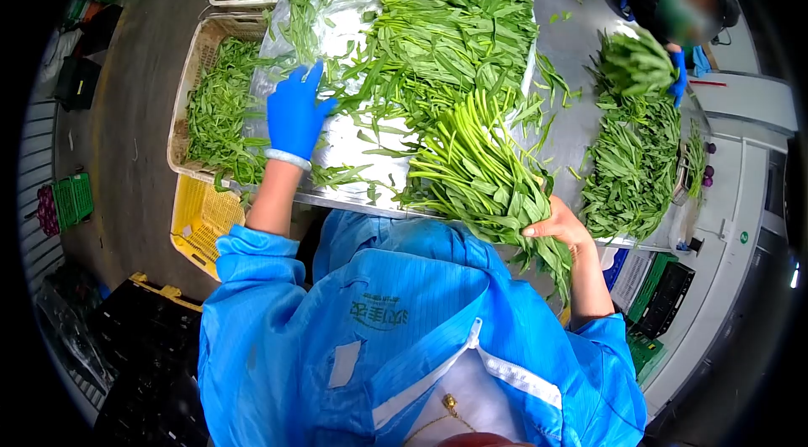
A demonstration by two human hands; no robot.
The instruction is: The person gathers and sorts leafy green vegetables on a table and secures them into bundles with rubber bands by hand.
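Note:
My left hand, in a blue glove with a white cuff, is over the left part of the metal table, its fingers apart and nothing in them. Beneath and around it are clear plastic, a white surface and scattered leaves. My bare right hand is wrapped round the leafy end of a bunch of long-stemmed greens at the table's front edge. The pale stems point up and to the left. Beyond the bunch lies a large heap of the same greens.
Crates of leaves stand along the left, with a yellow crate below. At the right, a co-worker's blue-gloved hand touches greens above another pile. Stacked crates stand at lower right.

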